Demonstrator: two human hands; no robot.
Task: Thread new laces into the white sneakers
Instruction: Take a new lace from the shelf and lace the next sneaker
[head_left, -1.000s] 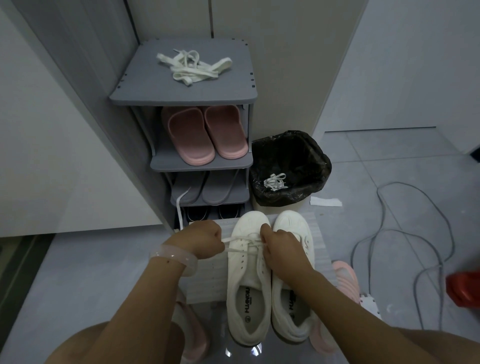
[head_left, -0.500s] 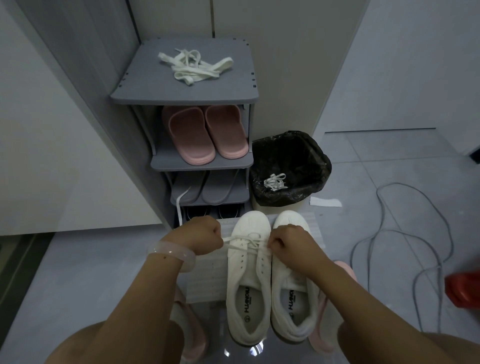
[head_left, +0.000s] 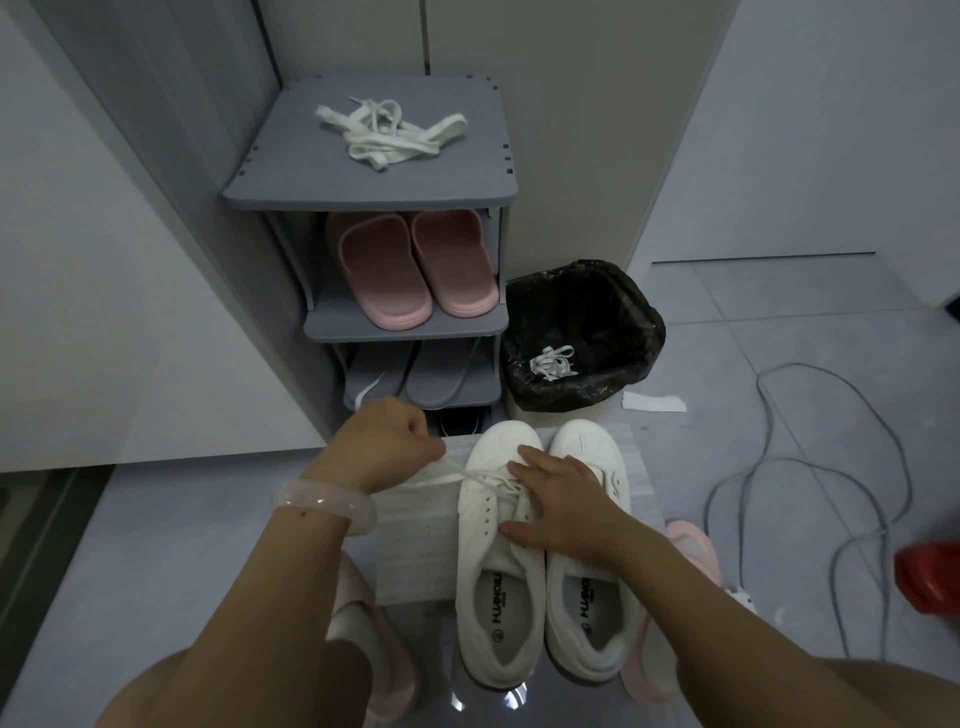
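Sneakers (head_left: 540, 545) two, hands two, lace (head_left: 467, 475) one

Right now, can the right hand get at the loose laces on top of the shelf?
Probably yes. The right hand lies spread on the left sneaker, holding nothing, and the loose laces lie uncovered on the shelf top. It looks like a long forward reach.
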